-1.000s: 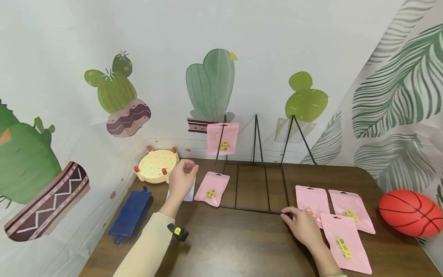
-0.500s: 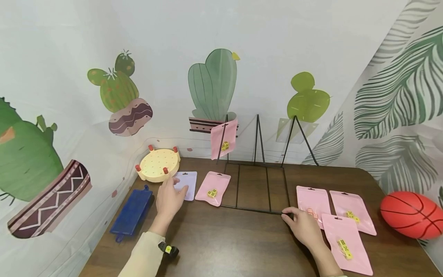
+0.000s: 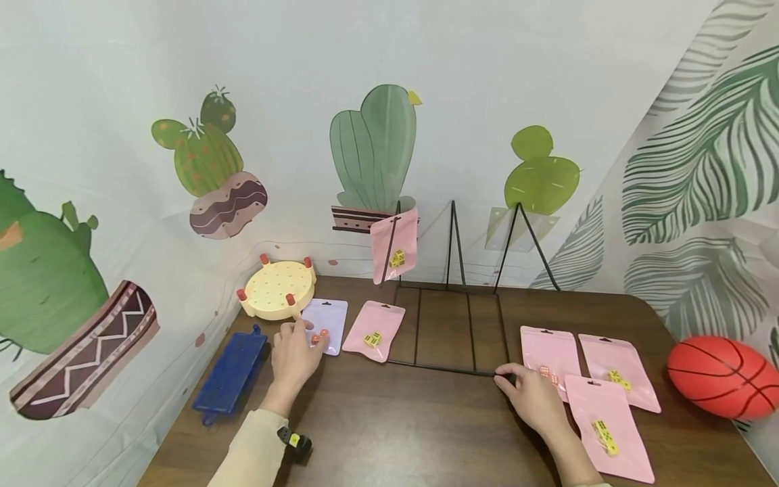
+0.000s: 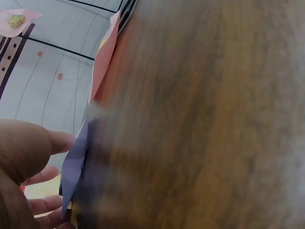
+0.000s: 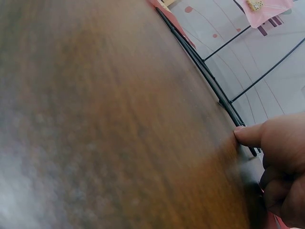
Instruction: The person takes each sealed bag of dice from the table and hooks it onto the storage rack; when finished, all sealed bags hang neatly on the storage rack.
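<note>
My left hand [image 3: 294,355] is at the left side of a lavender zip bag [image 3: 333,314] with red dice, its thumb at the bag's lower part and fingers spread toward the upper left edge. In the left wrist view, the thumb meets the lavender bag [image 4: 75,164] and the fingers stay apart. My right hand [image 3: 535,399] pinches the near right corner of a black wire rack [image 3: 447,369]. The right wrist view has the thumb on the rack's rod [image 5: 209,78], other fingers curled. A pink bag [image 3: 398,237] with yellow dice hangs on the rack's left hook.
Another pink bag [image 3: 371,321] lies left of the rack. Pink bags with dice, one of them a long bag [image 3: 608,406], lie at the right by a red ball [image 3: 724,375]. A yellow round stool-like piece [image 3: 276,287] and a blue tray [image 3: 228,379] stand at the left.
My left hand has come down and left from above the lavender bag to its left side. The hanging pink bag has turned on its hook. My right hand stays on the rack corner.
</note>
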